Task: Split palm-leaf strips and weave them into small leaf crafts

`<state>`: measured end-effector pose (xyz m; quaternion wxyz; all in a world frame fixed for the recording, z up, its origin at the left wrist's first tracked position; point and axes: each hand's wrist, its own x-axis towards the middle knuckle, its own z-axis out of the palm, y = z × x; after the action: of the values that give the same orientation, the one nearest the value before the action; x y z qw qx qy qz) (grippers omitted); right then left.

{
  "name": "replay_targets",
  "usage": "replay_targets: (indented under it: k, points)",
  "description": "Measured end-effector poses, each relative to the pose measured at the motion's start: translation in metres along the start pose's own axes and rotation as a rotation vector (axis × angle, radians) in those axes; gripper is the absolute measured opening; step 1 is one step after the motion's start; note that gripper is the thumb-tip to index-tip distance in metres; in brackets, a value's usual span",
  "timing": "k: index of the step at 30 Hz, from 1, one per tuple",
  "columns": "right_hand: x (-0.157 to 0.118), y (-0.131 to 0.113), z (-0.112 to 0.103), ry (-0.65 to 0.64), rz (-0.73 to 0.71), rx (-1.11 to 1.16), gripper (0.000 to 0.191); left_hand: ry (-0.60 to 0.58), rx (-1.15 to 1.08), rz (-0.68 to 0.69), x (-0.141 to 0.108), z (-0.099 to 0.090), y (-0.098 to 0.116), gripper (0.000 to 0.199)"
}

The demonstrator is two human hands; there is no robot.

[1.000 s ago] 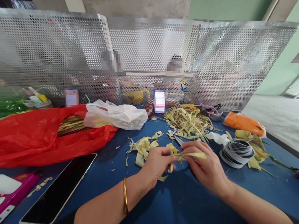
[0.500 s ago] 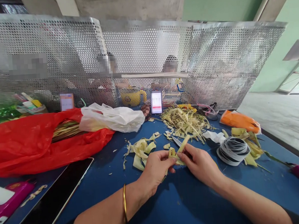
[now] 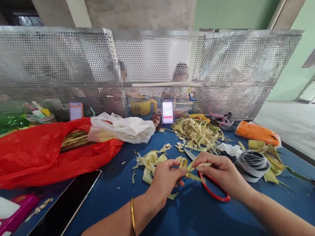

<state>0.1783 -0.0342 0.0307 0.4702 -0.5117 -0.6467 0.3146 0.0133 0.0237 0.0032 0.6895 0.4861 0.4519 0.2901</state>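
Note:
Between my two hands are pale yellow-green leaf strips [image 3: 183,162], folded into a small loop. My left hand [image 3: 165,180], with a gold bangle at the wrist, pinches the looped part between thumb and fingers. A strip end is pinched in my right hand [image 3: 219,169], just right of the loop. Red-handled scissors [image 3: 215,196] lie on the blue table [image 3: 201,222], partly under my right hand, blades pointing away. Loose leaf pieces [image 3: 149,163] lie beyond my left hand. A spool of white cord [image 3: 252,165] sits right of my right hand.
A heap of leaf scraps [image 3: 198,131] is at the back, near an upright phone [image 3: 167,112]. A red bag [image 3: 28,154], white bag [image 3: 123,129] and dark phone [image 3: 62,213] are at left. An orange packet [image 3: 257,132] is at right. People sit behind a perforated screen [image 3: 153,54].
My right hand has moved right and turned, drawing a strip sideways. The red scissor handles now show beneath it. My left hand keeps its pinch. The camera view has shifted slightly.

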Motion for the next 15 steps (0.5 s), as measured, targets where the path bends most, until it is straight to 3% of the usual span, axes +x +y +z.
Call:
replay_targets:
  k: [3, 6, 15]
  points:
    - [0.0, 0.005, 0.005, 0.095, 0.048, 0.091, 0.03, 0.004, 0.042, 0.01, -0.002, 0.002, 0.0, 0.012]
    - [-0.003, 0.011, 0.01, 0.044, 0.192, 0.182, 0.03, -0.002, 0.06, 0.043, -0.003, 0.003, 0.0, 0.009]
    - [-0.008, 0.022, 0.018, 0.05, 0.268, -0.14, 0.023, 0.054, 0.12, 0.107, 0.0, 0.003, -0.006, 0.009]
